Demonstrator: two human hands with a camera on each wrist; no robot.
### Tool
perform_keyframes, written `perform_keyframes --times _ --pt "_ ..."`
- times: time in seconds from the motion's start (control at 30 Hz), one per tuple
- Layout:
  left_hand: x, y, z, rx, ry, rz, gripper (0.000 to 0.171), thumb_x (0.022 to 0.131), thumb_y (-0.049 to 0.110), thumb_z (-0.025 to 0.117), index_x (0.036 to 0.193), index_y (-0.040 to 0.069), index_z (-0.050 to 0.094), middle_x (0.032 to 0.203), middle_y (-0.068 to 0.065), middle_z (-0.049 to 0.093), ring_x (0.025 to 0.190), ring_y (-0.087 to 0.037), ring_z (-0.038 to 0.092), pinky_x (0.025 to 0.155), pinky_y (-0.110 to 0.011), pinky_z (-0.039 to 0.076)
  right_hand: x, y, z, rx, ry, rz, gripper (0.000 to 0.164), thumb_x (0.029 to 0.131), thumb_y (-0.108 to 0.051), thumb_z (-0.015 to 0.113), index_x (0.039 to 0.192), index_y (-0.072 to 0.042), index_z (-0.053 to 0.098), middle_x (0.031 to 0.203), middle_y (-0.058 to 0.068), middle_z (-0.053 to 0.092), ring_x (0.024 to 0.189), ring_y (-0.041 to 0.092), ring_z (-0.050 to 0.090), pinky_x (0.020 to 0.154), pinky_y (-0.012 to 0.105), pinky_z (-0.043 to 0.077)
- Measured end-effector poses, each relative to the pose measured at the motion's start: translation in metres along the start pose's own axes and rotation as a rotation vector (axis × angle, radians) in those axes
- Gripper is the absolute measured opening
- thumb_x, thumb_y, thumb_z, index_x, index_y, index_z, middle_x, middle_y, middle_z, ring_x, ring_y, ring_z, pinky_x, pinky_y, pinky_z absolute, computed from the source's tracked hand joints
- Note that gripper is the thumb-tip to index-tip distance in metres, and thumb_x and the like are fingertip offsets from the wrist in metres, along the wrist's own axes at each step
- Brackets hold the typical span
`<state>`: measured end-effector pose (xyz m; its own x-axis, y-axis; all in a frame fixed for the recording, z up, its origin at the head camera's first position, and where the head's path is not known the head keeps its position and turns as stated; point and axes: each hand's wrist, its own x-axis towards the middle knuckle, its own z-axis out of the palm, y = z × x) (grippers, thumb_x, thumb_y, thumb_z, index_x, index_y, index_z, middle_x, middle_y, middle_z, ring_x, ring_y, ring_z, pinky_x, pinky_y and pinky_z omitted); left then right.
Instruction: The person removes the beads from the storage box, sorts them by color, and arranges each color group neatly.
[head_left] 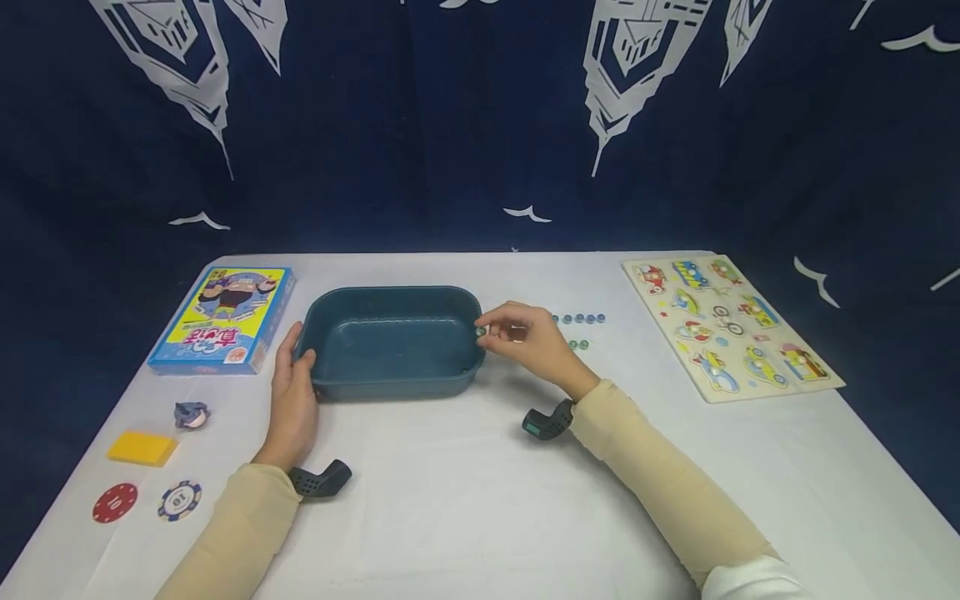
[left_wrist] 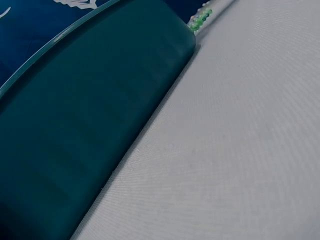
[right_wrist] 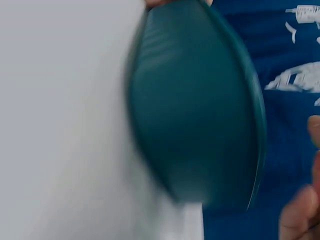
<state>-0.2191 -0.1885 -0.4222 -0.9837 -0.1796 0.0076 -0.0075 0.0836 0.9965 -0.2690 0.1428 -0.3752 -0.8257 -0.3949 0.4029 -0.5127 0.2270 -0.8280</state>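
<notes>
A dark teal plastic basin point(head_left: 393, 387) stands on the white table, in front of the person. My left hand point(head_left: 294, 408) holds its left end, fingers along the outer wall and thumb near the front corner. At the basin's right rim, my right hand point(head_left: 528, 337) pinches a small green marble point(head_left: 481, 332) between thumb and fingertips. Just behind that hand lie a row of blue marbles point(head_left: 589, 318) and a few green marbles point(head_left: 583, 344), partly hidden by it. In the left wrist view, green marbles point(left_wrist: 201, 20) show past the basin's far corner.
At left lie a boxed card game point(head_left: 217, 321), a small shark figure point(head_left: 192, 415), a yellow block point(head_left: 142, 448), a red chip point(head_left: 115, 502) and a white-and-blue chip point(head_left: 180, 500). A wooden picture puzzle board point(head_left: 720, 325) lies at right. A dark blue curtain point(head_left: 420, 133) hangs behind.
</notes>
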Motion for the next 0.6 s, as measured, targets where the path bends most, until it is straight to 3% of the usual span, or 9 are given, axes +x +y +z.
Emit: perform_keyframes --times 0.13,0.3,0.43,0.6 --pt "-0.001 0.0 0.0 -0.016 0.004 0.002 0.054 0.108 0.031 0.026 0.16 0.029 0.011 0.166 0.014 0.008 0.151 -0.005 0.003 0.124 -0.035 0.005 -0.019 0.004 -0.019 -0.037 0.082 0.02 0.02 0.084 0.005 0.074 0.104 0.004 0.072 0.075 0.008 0.058 0.064 0.012 0.05 0.057 0.019 0.043" --pt "0.0 0.0 0.0 -0.018 0.004 -0.003 0.054 0.108 0.031 0.026 0.16 0.029 0.011 0.166 0.015 0.007 0.151 -0.005 0.002 0.124 -0.034 0.005 -0.037 -0.003 -0.042 -0.104 0.161 0.05 0.02 0.084 0.009 0.072 0.103 0.012 0.069 0.073 0.016 0.057 0.06 0.011 0.05 0.054 0.017 0.043" --pt "0.0 0.0 0.001 -0.019 0.004 -0.011 0.054 0.108 0.031 0.026 0.16 0.03 0.011 0.166 0.015 0.007 0.151 -0.005 0.002 0.124 -0.034 0.004 -0.047 0.018 -0.064 -0.146 0.212 0.119 0.021 0.086 0.004 0.072 0.106 0.01 0.069 0.076 0.017 0.06 0.06 0.01 0.05 0.053 0.016 0.043" --pt "0.002 0.0 0.002 -0.035 -0.002 -0.012 0.054 0.109 0.031 0.025 0.16 0.03 0.01 0.166 0.015 0.007 0.151 -0.005 0.003 0.124 -0.033 0.005 -0.059 0.045 -0.091 -0.247 0.208 0.265 0.024 0.091 -0.011 0.072 0.112 0.001 0.072 0.086 0.011 0.064 0.057 0.009 0.048 0.05 0.019 0.042"
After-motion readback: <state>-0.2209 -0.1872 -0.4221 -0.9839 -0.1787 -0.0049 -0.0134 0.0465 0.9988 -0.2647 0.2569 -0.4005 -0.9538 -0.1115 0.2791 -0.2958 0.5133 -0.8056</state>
